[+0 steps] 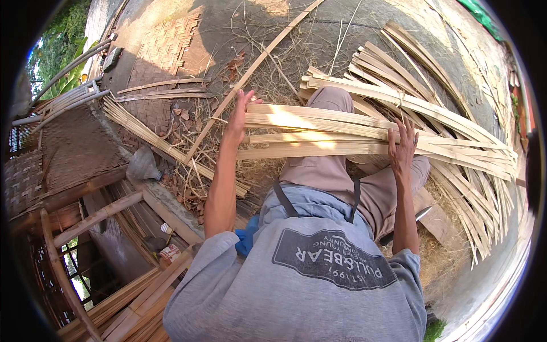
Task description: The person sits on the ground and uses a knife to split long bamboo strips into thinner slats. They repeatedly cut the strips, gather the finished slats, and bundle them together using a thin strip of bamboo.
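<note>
Long, pale bamboo strips [319,122] lie across my lap in a loose upper and lower group. At their left ends is my left hand [242,108], its fingers stretched out and its palm side against the upper group's ends. My right hand [403,145] curves over the strips farther right, fingers bent across them and slightly apart; the strips hide its underside. Beyond this hand the strips run out over a larger pile of bamboo strips [456,122] on the ground. A knife blade [423,214] shows beside my right forearm.
Another bundle of strips [148,137] lies at the left, with a long single strip [256,62] slanting past it. Woven bamboo matting [159,51], shavings and dry leaves cover ground ahead. A wooden board [439,219] sits right; a bamboo frame [97,219] stands left.
</note>
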A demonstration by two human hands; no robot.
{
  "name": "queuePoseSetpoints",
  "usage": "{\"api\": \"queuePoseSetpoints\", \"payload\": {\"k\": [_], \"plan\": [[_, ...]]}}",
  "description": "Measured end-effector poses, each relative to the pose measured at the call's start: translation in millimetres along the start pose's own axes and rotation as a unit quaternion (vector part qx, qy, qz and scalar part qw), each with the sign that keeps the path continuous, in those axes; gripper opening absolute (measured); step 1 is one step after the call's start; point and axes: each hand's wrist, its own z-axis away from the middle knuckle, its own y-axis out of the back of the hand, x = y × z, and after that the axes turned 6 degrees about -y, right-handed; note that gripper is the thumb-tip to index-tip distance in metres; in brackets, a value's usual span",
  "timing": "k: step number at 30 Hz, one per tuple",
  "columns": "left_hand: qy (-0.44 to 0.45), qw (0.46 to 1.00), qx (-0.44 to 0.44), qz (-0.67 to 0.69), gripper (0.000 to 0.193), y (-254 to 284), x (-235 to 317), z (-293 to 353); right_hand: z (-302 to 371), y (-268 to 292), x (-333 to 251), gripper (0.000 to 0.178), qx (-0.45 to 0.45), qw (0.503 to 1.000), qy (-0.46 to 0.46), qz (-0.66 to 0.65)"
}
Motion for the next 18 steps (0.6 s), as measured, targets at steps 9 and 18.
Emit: {"api": "queuePoseSetpoints", "payload": {"k": [9,18], "plan": [[0.125,0.989,0.030,-0.078,0.095,37.0,3.4,57.1,7.5,2.4,-125.7,0.044,-0.133,0.976,0.067,-0.161],[0.097,0.900,-0.012,0.425,0.080,-29.4,-33.0,83.6,8.8,11.3,-110.6,0.032,-0.183,0.951,0.196,-0.153]]}}
